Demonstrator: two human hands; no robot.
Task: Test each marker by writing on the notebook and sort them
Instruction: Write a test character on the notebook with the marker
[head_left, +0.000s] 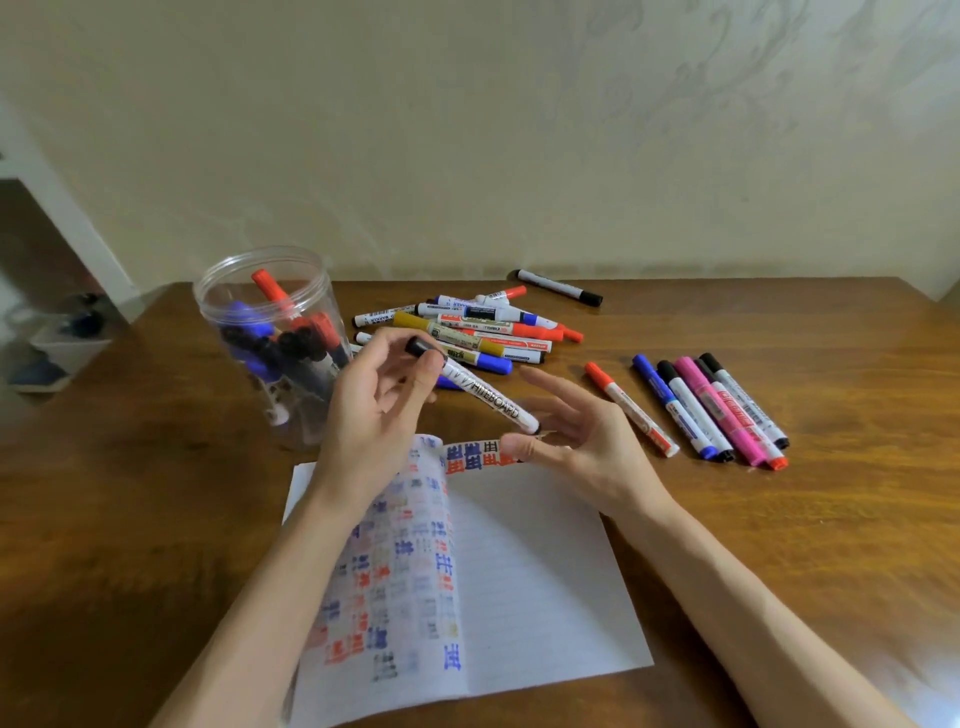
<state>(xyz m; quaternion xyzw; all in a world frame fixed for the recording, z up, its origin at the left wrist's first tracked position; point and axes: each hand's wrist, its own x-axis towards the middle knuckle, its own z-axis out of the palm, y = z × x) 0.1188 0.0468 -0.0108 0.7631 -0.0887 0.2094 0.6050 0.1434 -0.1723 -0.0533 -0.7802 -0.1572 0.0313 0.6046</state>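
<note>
Marker (480, 391) between hands (374, 410) (576, 431), above notebook (530, 582)

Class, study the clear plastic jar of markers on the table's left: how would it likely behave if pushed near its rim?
The clear jar is taller than wide and has no lid, so it would probably tip and spill. The loose markers inside may shift its balance. Pushed low, it likely just slides on the smooth table.

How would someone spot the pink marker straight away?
Look at the wooden table, right of the open notebook. A row of markers lies there side by side. The pink marker alone has a pink barrel; its neighbours are white.
</note>
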